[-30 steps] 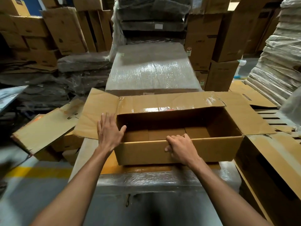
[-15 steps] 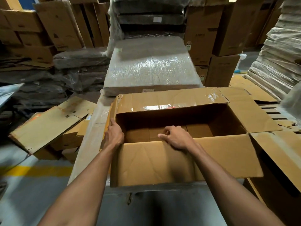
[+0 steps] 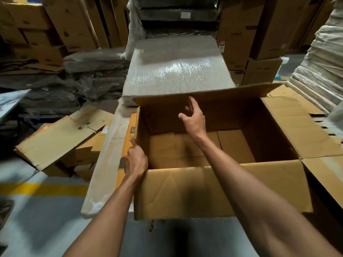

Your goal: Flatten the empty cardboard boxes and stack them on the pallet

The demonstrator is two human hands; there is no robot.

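The box (image 3: pixel 185 191) stood open and unflattened right before us on a film-wrapped stack (image 3: pixel 108 154), with the pallet (image 3: pixel 323 125) slats just beyond its right flap. Our left hand (image 3: pixel 136 164) sat at the near-left corner, index finger straight along the outside of the left wall, likely to steady it, though we could not tell whether the other fingers hooked the rim. Our right hand (image 3: pixel 194 121) reached inside, its loosely bent fingers holding nothing, tips at the fold under the far flap (image 3: pixel 213 94), probably to push that wall and collapse the box.
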